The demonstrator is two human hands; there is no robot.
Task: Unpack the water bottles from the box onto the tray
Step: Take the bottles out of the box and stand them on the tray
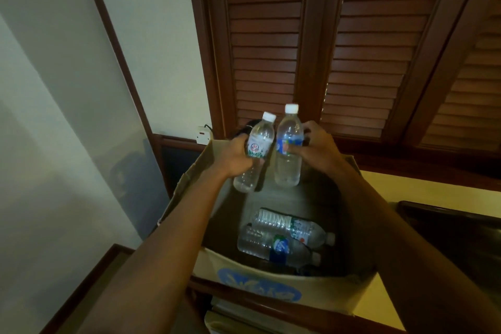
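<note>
Two bottles are held up above the open cardboard box [211, 266]: a small green-labelled bottle [254, 152] is gripped in the left hand [235, 156], fingers wrapped tight round its middle, tilted; a taller blue-labelled bottle [288, 146] is clasped upright in the right hand [315, 148], fingers closed on its label. Two more bottles [284, 236] are seen lying on their sides in the box. A dark tray [455, 228] is glimpsed on the pale tabletop [433, 190] at right

Cream countertop [423, 192] with wood edging: open cardboard box [244, 276] on it; dark tray [439, 222], apparently, beside box.
</note>
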